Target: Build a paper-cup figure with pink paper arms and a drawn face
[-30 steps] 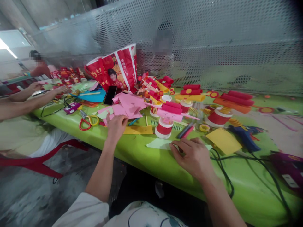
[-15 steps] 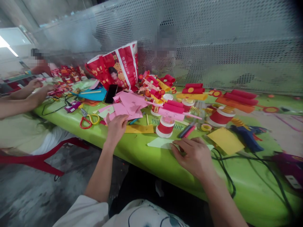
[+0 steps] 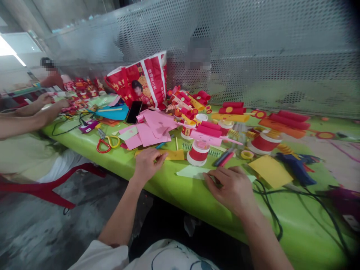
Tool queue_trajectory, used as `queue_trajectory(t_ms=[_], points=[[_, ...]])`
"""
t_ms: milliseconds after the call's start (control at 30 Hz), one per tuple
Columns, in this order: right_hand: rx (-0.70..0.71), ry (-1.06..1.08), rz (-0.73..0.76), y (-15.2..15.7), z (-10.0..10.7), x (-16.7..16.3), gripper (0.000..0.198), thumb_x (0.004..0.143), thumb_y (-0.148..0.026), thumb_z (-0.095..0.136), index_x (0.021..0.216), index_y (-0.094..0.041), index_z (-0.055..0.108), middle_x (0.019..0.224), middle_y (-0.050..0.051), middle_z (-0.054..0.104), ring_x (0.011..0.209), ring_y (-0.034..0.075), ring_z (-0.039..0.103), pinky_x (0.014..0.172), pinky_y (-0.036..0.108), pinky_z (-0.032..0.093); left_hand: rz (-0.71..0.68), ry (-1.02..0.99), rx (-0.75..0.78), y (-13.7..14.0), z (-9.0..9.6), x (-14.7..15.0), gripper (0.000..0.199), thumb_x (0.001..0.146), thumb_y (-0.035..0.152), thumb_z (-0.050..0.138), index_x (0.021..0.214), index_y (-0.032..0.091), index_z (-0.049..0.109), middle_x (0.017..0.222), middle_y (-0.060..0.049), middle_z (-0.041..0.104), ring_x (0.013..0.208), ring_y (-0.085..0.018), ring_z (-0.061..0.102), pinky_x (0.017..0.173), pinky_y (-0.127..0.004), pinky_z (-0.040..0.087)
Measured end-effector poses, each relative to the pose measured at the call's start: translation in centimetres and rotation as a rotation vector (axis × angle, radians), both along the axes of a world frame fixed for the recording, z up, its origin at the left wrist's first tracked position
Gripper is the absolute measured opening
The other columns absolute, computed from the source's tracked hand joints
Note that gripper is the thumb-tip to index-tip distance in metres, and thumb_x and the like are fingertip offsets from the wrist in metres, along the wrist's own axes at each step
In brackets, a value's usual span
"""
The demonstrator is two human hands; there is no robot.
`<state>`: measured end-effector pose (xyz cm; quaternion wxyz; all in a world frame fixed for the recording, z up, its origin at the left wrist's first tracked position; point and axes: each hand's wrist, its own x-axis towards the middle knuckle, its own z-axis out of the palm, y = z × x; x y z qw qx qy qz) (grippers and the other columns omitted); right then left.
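Note:
My left hand is over a yellow-orange paper strip, its fingers curled together; whether it grips anything is hidden. My right hand has its thumb and fingers closed at a pale green piece of paper, which lies near the table edge and shows on both sides of the hand. Just behind the paper stands a red and white paper cup figure with a pink face and rolled red paper on top. Marker pens lie to its right.
Pink paper sheets, scissors, a phone and a red bag are on the left. On the right are a yellow square, a tape roll and black cables. Another person's hands work at far left.
My left hand has moved right and toward me, from the pink sheets to the yellow-orange strip. My right hand stays at the pale green paper. The view has shifted slightly.

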<state>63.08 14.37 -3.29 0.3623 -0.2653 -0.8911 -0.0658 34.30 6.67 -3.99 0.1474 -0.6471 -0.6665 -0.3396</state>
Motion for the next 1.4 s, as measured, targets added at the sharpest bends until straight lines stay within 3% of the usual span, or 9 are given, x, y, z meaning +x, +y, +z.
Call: queue_trajectory(t_ms=[200,400,967,1133,1200,1267,1333,1400], points=[[-0.03,0.012,-0.012,-0.1,-0.2,0.0,0.027,0.095,-0.03,0.065,0.071,-0.019,0.069,0.059,-0.002,0.06,0.052,0.011,0.049,0.07,0.032,0.036,-0.094,0.025,0.085,0.9,-0.1,2.6,0.04,0.105,0.036,0.05,0.07,0.019,0.059,0.065,0.0,0.064,0.059,-0.012,0.057,0.057,-0.028,0.034],[-0.037,-0.005,-0.017,-0.1,-0.3,0.1,0.028,0.096,-0.031,0.064,0.071,-0.019,0.068,0.06,-0.002,0.06,0.054,0.012,0.051,0.07,0.033,0.036,-0.201,-0.034,0.032,1.0,-0.6,3.1,0.017,0.102,0.028,0.055,0.109,0.02,0.067,0.095,-0.003,0.073,0.074,-0.012,0.066,0.064,-0.024,0.044],[0.014,0.014,0.019,0.3,-0.4,0.0,0.026,0.095,-0.03,0.065,0.073,-0.019,0.069,0.06,-0.002,0.063,0.053,0.011,0.052,0.071,0.032,0.037,-0.166,-0.1,0.047,0.9,-1.5,2.8,0.027,0.098,0.034,0.059,0.076,0.018,0.063,0.075,-0.002,0.066,0.06,-0.011,0.055,0.057,-0.026,0.037],[0.005,0.01,0.004,0.2,-0.3,0.1,0.025,0.096,-0.031,0.064,0.074,-0.019,0.069,0.06,-0.002,0.063,0.052,0.011,0.051,0.071,0.032,0.038,-0.021,-0.077,0.104,0.7,-1.1,2.7,0.022,0.096,0.035,0.061,0.081,0.019,0.066,0.076,-0.003,0.068,0.063,-0.014,0.059,0.06,-0.027,0.043],[0.002,0.004,-0.002,0.2,-0.3,0.1,0.024,0.096,-0.031,0.064,0.075,-0.019,0.07,0.061,-0.002,0.064,0.053,0.011,0.052,0.071,0.032,0.038,0.089,-0.013,0.096,0.3,-0.4,1.9,0.015,0.095,0.031,0.06,0.093,0.02,0.07,0.088,-0.006,0.073,0.077,-0.019,0.066,0.07,-0.031,0.049],[-0.002,0.001,0.002,0.3,-0.4,0.1,0.023,0.096,-0.03,0.064,0.076,-0.019,0.07,0.063,-0.002,0.066,0.054,0.012,0.054,0.072,0.032,0.039,0.226,0.075,0.029,-0.3,0.5,0.6,0.026,0.091,0.024,0.06,0.115,0.02,0.069,0.113,-0.012,0.074,0.104,-0.028,0.067,0.091,-0.04,0.051],[0.0,0.004,0.004,0.4,-0.5,0.0,0.022,0.095,-0.03,0.065,0.077,-0.019,0.071,0.064,-0.001,0.067,0.056,0.012,0.057,0.072,0.032,0.039,0.368,0.14,-0.093,-1.1,1.6,-1.3,0.055,0.084,0.02,0.064,0.138,0.02,0.058,0.142,-0.015,0.062,0.132,-0.036,0.055,0.115,-0.056,0.036],[0.018,0.014,0.006,0.5,-0.6,0.0,0.022,0.095,-0.031,0.066,0.077,-0.019,0.071,0.066,0.0,0.069,0.058,0.013,0.059,0.073,0.032,0.04,0.437,0.16,-0.217,-2.0,2.6,-3.6,0.07,0.082,0.022,0.066,0.149,0.02,0.048,0.153,-0.016,0.054,0.141,-0.04,0.046,0.122,-0.067,0.019]])
